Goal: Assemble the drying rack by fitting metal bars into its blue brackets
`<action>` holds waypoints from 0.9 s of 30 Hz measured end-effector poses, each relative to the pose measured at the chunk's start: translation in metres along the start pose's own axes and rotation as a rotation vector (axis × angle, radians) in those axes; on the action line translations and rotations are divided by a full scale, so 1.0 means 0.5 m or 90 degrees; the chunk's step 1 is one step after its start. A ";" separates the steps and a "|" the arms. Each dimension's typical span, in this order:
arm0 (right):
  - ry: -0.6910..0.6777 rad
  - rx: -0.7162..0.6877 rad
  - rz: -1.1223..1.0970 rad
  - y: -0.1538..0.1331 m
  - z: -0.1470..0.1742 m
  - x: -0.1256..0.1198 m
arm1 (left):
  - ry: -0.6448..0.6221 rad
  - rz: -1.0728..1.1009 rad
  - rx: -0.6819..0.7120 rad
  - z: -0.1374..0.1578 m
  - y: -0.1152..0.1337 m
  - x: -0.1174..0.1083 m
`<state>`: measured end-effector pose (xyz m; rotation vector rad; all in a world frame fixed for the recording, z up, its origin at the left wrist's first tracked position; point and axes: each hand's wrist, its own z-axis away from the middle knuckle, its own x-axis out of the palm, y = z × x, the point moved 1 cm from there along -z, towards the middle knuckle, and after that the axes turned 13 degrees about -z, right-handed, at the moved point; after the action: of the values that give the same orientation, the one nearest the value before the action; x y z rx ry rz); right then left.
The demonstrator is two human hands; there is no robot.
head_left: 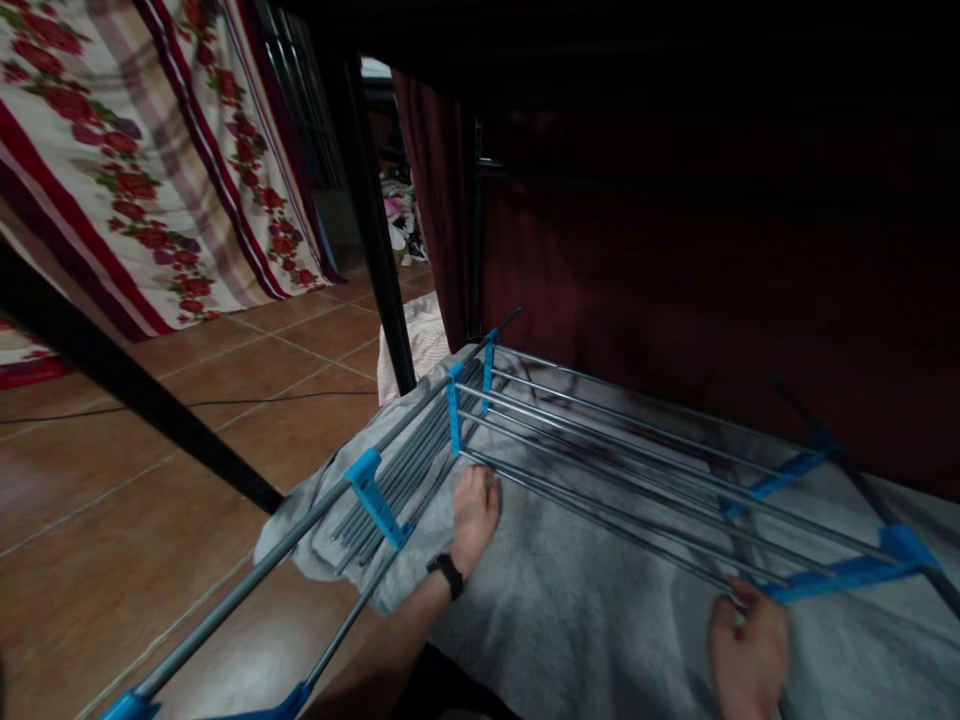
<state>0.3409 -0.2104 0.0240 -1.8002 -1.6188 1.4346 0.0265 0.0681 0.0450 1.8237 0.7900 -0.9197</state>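
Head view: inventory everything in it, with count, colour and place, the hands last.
Crossbars: several, grey, centre to right
Side tubes: at least two, grey, at crossbars' ends
Brackets: at least six, blue, on side tubes
Blanket: one, grey, beneath crossbars
Loose tubes: several, grey, on blanket, left
Plain curtain: one, dark red, behind crossbars
Floral curtain: one, white and red, upper left
Posts: at least two, black, left half
Tile floor: one, brown, left
Cable: one, black, on floor
Striped cloth: one, pale, behind posts
Clutter: uncountable, mixed, background
Wristwatch: one, black, lower centre
Left hand: one, bare, at crossbars' left end
Right hand: one, bare, gripping a crossbar's right end
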 end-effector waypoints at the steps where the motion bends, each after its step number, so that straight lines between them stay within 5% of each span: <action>1: -0.091 -0.068 -0.045 -0.043 0.010 0.036 | 0.030 0.005 -0.064 -0.010 -0.013 0.003; 5: -0.319 -0.190 -0.088 -0.197 0.030 0.210 | 0.106 0.005 -0.197 -0.059 -0.059 0.011; 9: -0.515 -0.236 0.036 -0.301 0.022 0.368 | 0.121 0.067 -0.177 -0.103 -0.072 0.009; 13: -0.635 -0.261 0.111 -0.359 0.014 0.465 | 0.068 0.099 -0.181 -0.120 -0.064 0.009; 18: -0.671 -0.279 0.119 -0.387 -0.003 0.503 | 0.032 0.089 -0.256 -0.122 -0.065 0.013; 27: -0.694 -0.286 0.150 -0.429 -0.032 0.469 | 0.001 0.200 -0.317 -0.146 -0.087 0.021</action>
<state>0.2002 0.0665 0.0922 -1.4763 -2.4117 2.6092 0.0154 0.1526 0.0388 1.4518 0.6389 -0.4661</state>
